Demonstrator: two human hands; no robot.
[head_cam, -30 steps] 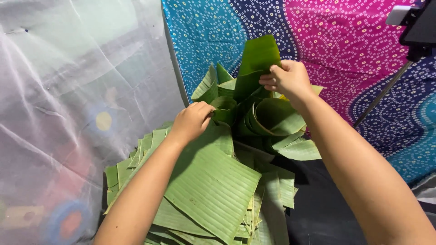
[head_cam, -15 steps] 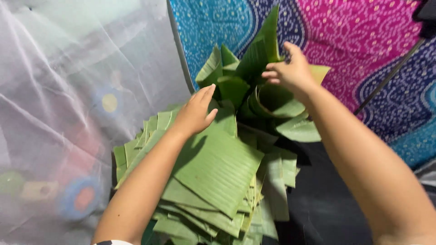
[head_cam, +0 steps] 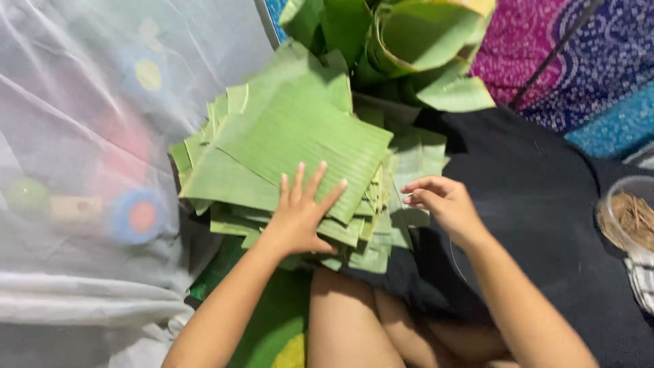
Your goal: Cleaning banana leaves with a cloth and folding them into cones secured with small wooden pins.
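Note:
A thick stack of cut green banana-leaf pieces point(head_cam: 293, 143) lies in front of me on the floor. My left hand point(head_cam: 300, 211) rests flat on the near part of the top leaf, fingers spread. At the stack's right edge my right hand point(head_cam: 443, 204) hovers with curled fingers touching the leaf edges; nothing is held in it. Behind the stack sits a heap of rolled and folded banana leaves point(head_cam: 402, 48).
A clear plastic sheet point(head_cam: 82, 170) over colourful patterns covers the left side. Black cloth point(head_cam: 545, 197) lies on the right, over a patterned pink and blue fabric point(head_cam: 579, 61). A clear container of thin brown sticks point(head_cam: 630, 218) sits at the right edge. My bare knees point(head_cam: 354, 320) are below.
Both hands have come back from the far leaf heap to the near stack. The right hand let go of the leaf it held up. The view has tilted down.

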